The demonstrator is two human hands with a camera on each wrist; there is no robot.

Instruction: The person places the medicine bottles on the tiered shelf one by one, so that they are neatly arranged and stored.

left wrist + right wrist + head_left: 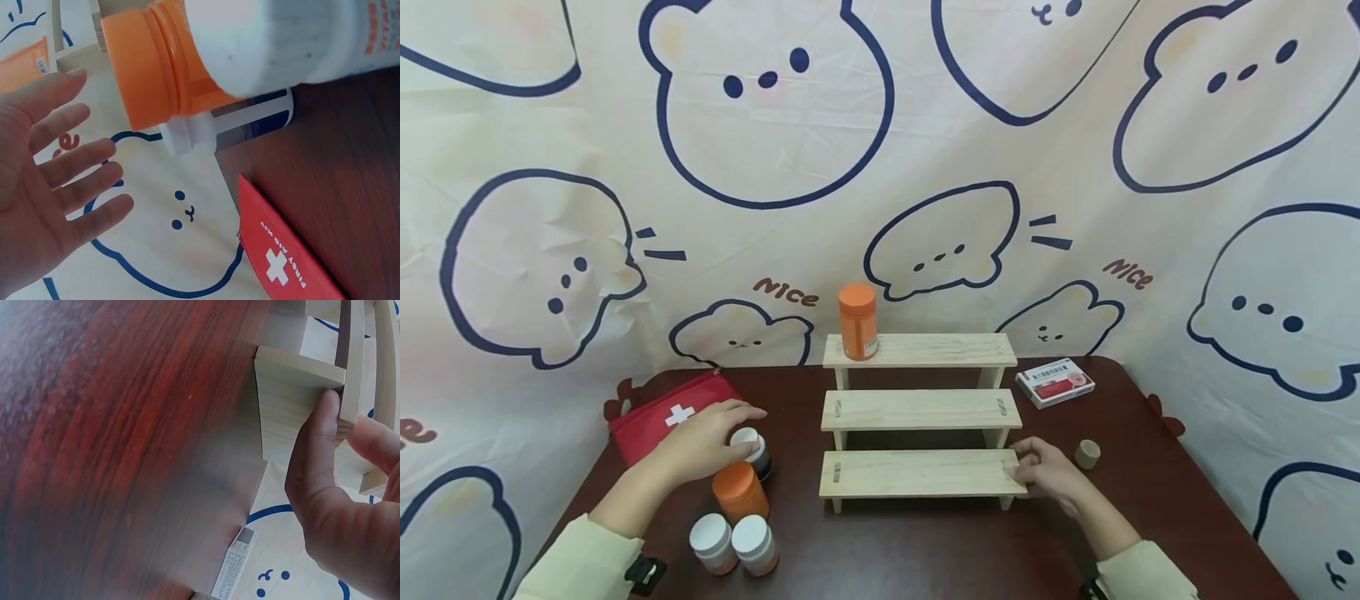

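In the head view, the left hand (pixel 715 440) reaches in from the lower left of the frame, over a dark jar with a white lid (pixel 763 464). Just below stand an orange-lidded bottle (pixel 741 493) and two white-lidded jars (pixel 756 543) on the brown counter (pixel 887 558); a red pouch (pixel 658 417) lies left of the hand. Right of centre, the right hand (pixel 1054 477) pinches the right end of the lowest tier of a wooden stand (pixel 917 410), which fills mid-frame. A tall orange bottle (pixel 858 323) stands on its top tier, at left.

In the left wrist view, the hand's grip is wide at the left edge, fingers spread, nothing held; bottles crowd the top.

In the right wrist view, the grip is narrow at right, holding the tier's end; a small box (pixel 235 564) lies at bottom centre.
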